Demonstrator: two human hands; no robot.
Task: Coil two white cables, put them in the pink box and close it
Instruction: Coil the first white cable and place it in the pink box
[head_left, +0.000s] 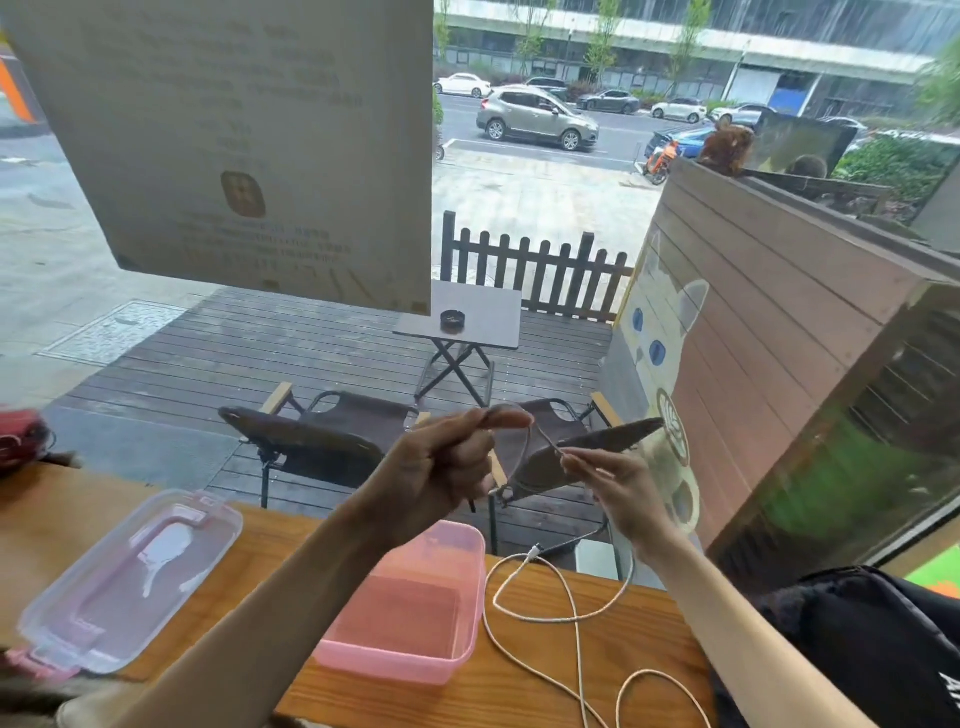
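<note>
Two bare forearms raised from the bottom edge, above a long wooden counter. Left hand curled closed, thumb and forefinger pinching one loop of a thin white cable held up in the air. Right hand just beside it, fingertips pinched on the same cable a little further along, other fingers loosely spread. From there, down over the counter's far edge and across the wood: the rest of a white cable, lying in loose curves to the right of the box, plug end near the far edge. Whether one cable or two, cannot tell.

Between the forearms, on the counter: open rectangular pink translucent plastic box, nothing visible inside. To its left, apart from it, lying flat: clear plastic lid with pink clips.

Black fabric bag at the counter's right end. Beyond the counter, a large window with a pale printed sheet stuck on the glass; outside, wet dark decking, folding chairs, a small table, a picket fence, parked cars along a street.
</note>
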